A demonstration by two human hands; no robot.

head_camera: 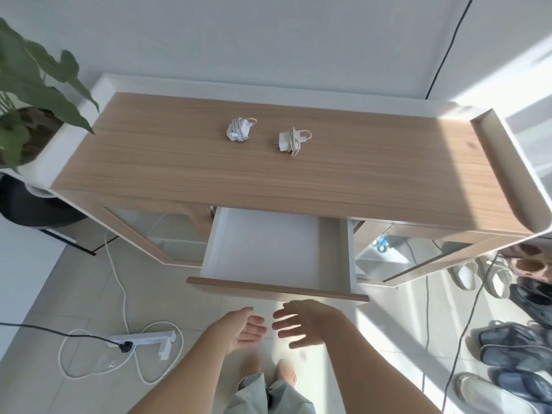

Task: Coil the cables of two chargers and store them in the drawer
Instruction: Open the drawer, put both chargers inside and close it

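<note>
Head view cuts off the plant (33,85) at 9 o'clock and the shoes (513,348) at 4 o'clock, and what lies behind the cabinet's glass doors is hard to make out. Both coiled chargers, the left charger (239,130) and the right charger (291,140), lie near each other toward 12 o'clock on the wooden cabinet top (179,162), well back from its front edge, while the drawer (277,282) stands pulled out below with bare white floor inside. Left hand (248,325) and right hand (301,322) hover at 6 o'clock just short of the drawer front, fingers loosely spread, holding and touching nothing.
</note>
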